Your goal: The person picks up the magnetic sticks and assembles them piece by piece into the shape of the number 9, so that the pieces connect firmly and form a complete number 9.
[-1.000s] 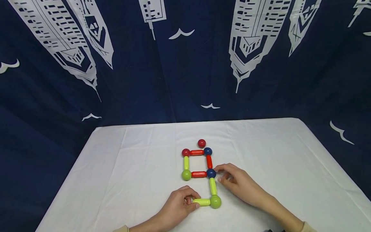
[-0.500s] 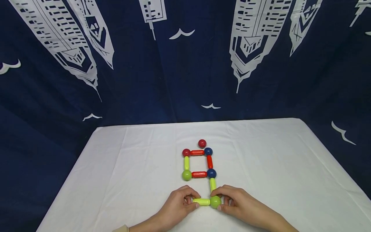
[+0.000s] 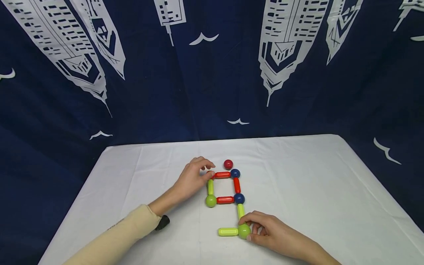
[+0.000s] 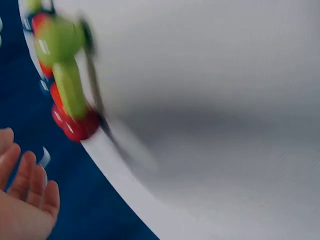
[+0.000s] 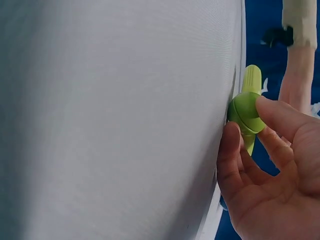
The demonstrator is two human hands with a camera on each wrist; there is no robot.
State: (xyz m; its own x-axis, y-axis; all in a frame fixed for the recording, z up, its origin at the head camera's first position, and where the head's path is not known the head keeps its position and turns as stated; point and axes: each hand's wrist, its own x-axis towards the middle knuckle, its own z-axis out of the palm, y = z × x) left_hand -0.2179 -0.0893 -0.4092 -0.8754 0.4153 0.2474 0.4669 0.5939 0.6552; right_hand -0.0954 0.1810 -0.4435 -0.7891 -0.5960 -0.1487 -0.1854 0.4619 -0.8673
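Coloured sticks and balls lie joined on the white cloth: a square with a tail at its lower right. My right hand (image 3: 276, 233) pinches the green ball (image 3: 244, 231) at the tail's corner between thumb and fingers, plainly seen in the right wrist view. From that ball a lime stick (image 3: 228, 232) points left and another lime stick (image 3: 240, 211) leads up to a blue ball (image 3: 239, 198). My left hand (image 3: 192, 178) hovers over the square's upper left corner, fingers loosely bent and holding nothing, partly hiding the red ball there. Near its fingertips lies a loose red ball (image 3: 228, 164).
The square also has a green ball (image 3: 211, 201), a blue ball (image 3: 235, 173) and red sticks such as the lower one (image 3: 225, 200). Behind the white table (image 3: 298, 176) hangs a dark blue printed cloth (image 3: 198, 84). A black object (image 3: 162, 222) shows at the left cuff.
My right hand has come down from the blue ball to the green ball. My left hand has let go of the lime stick and moved up to the square's far left corner.
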